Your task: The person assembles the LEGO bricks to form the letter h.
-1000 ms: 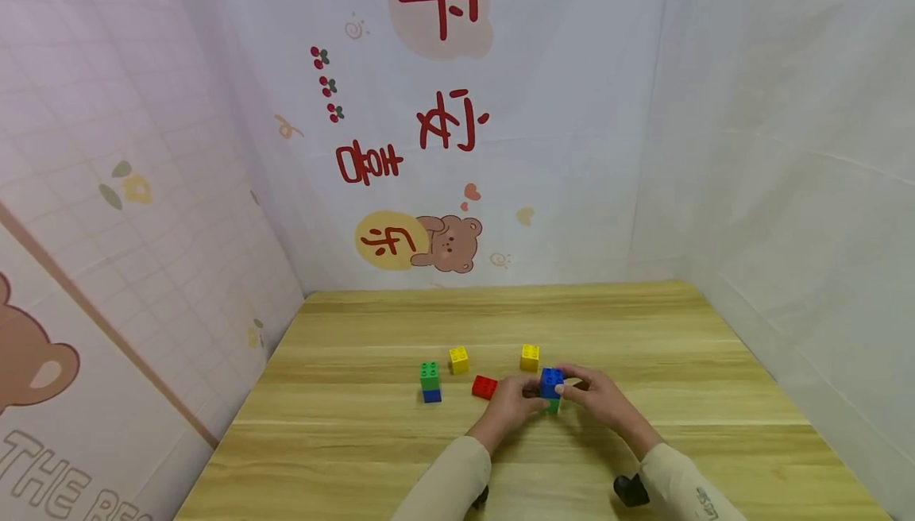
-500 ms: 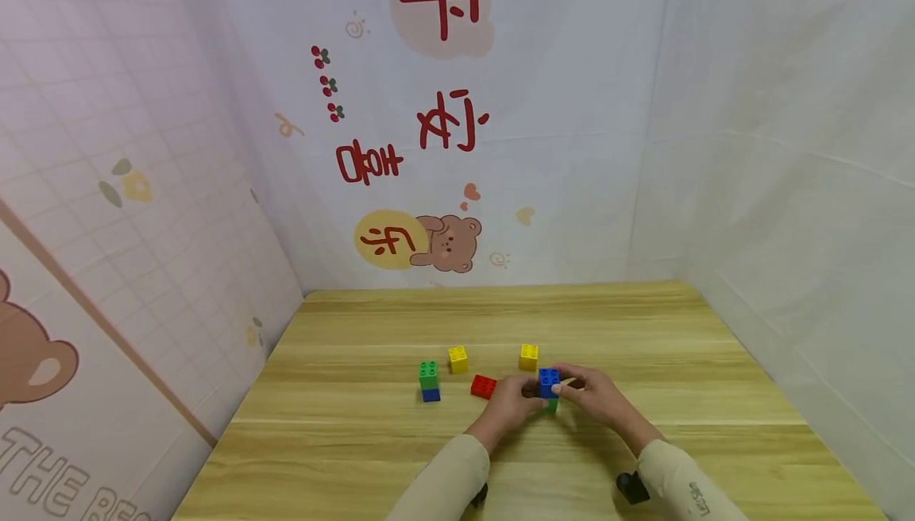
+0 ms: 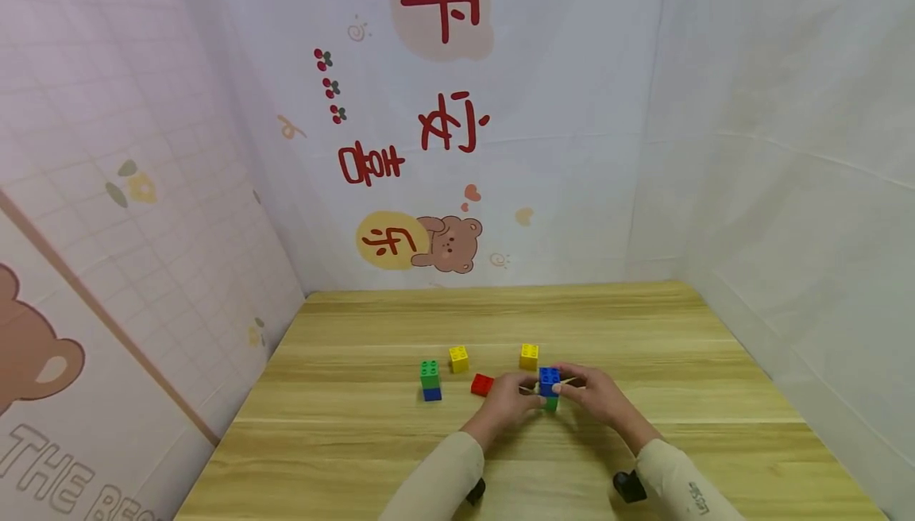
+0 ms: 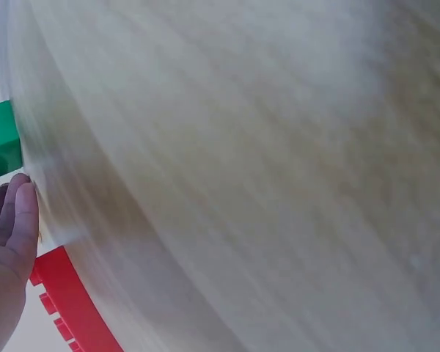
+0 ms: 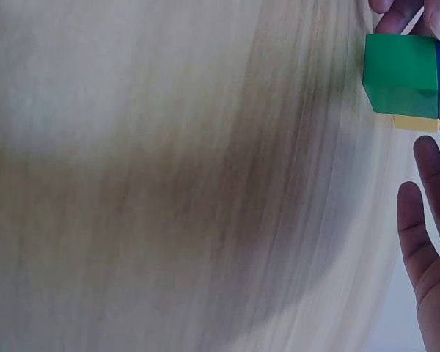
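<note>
On the counter (image 3: 322, 457), the right hand (image 3: 599, 399), thumb and fingers bent, pinched a blue block (image 3: 549, 382) between the hands; the left hand (image 3: 507, 402) gripped the green block (image 3: 550, 404) beneath it. Left of both stood a green-and-blue stack (image 3: 430, 378), with a red block (image 3: 482, 385) nearer and two yellow blocks (image 3: 529, 357) beyond.

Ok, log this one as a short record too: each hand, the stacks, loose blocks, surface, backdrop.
Left hand: grips the lower green block
Right hand: pinches the upper blue block
Held stack: blue above green
Other stack: green on blue, standing farther left
Loose blocks: red block beside the left hand; left yellow block and right yellow block farther back
Surface: wood-grain table
Backdrop: white printed sheet
</note>
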`<state>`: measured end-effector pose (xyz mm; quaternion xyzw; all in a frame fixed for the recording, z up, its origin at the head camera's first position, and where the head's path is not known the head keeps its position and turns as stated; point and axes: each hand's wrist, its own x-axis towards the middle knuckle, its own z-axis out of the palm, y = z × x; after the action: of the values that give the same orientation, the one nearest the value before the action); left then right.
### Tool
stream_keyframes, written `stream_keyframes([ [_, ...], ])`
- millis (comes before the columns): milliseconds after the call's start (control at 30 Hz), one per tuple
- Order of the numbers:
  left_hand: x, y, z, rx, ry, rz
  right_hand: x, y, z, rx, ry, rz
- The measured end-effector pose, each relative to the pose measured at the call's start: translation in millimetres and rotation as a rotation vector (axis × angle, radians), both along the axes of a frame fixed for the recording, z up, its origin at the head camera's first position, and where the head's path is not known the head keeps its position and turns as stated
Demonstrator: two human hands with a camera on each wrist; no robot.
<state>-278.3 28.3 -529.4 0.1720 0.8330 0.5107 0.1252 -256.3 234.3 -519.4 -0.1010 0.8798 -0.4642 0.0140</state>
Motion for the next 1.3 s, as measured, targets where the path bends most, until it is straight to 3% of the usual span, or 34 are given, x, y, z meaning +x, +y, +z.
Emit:
stream_keyframes([
  [300,-4.1,-4.7,14.8,0.04,-0.094,0.047,1.6,0,1.6,-0.008,-0.032,-0.051],
  [500,-9.5,-7.6,27.6,0.055,-0.046,0.047,2.2,0,0.5,-0.019,-0.034,-0.047],
  [800,-18.7,-20.2,49.0,0.097,-0.038,0.072,0.3,4,-2.6,0.03,-0.053,-0.079],
  [1300,-40.6,-56.4,74.9,0.117,0.004,0.13,-9.7,5,25.4,0.034,-0.002,-0.105],
])
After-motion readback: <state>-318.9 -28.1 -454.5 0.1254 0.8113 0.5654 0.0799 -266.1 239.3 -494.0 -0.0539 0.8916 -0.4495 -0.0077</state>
